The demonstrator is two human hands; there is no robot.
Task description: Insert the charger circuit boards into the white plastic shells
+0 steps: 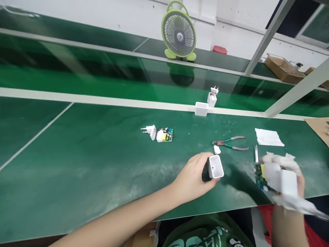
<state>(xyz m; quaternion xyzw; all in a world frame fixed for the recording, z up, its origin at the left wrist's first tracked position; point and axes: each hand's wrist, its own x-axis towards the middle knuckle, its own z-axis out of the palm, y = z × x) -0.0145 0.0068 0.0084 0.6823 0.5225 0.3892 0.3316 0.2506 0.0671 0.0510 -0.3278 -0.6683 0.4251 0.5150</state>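
Left hand (194, 176) curls round white case (216, 167), likely light, stiff; right hand (296, 167) (blurred) closes on circuit board (260, 177), probably fragile, best held by edges.

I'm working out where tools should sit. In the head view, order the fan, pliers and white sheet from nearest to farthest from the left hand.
From the left hand:
1. Pliers, just beyond it, to the right.
2. White sheet, farther to the right.
3. Fan, at the far back.

Left hand (193, 175) gripping white casing (216, 167), right hand (295, 171) holding circuit board (259, 177)
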